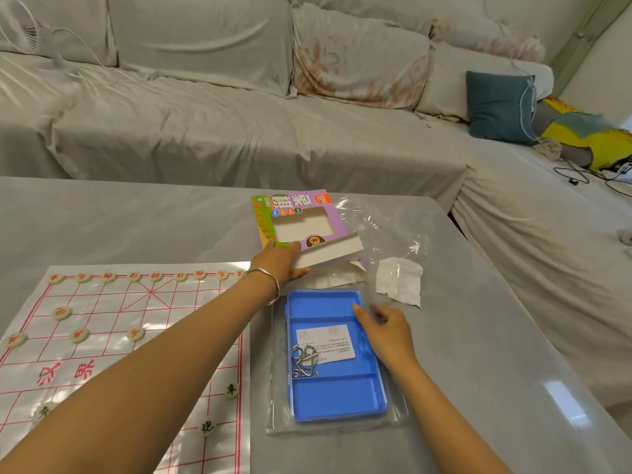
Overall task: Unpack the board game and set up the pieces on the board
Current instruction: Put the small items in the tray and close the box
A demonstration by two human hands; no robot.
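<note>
Nearest the lens, left forearm point(136, 371) stretched over the paper board point(113, 302), red-gridded, spread on the left of the grey table point(478, 354). Along the board's far edge, a row of nine red-marked pieces point(133, 276), with four more red discs on the lines just below; toward the near side, three black-marked pieces point(231, 390), well apart from one another.

Past the board's far right corner, left hand point(278, 260), silver bangle point(273, 285) at the wrist, gripping the pale end flap point(328, 249) of the game box point(297, 213), fingers partly hidden behind the flap. Box lying flat on the table, purple and green, window cut-out facing up, open end turned toward the camera; through the window, only pale inner card showing.

Just beside the board on the right, blue tray point(342, 401) in three compartments, lying on clear plastic film point(278, 422). In the middle compartment, a white printed card point(328, 340) and, touching its lower left corner, a tangle of metal rings point(303, 360). Over the tray's right rim at the far compartment, right hand point(384, 331), fingers loosely bent; impossible to tell whether pinching the clear film or merely touching the rim.

Right of the box, crumpled clear bag point(390, 227); near it, a torn piece of white paper point(398, 282). Behind the table, sheet-covered sofa point(205, 124) with a teal cushion point(499, 107) at its right.
</note>
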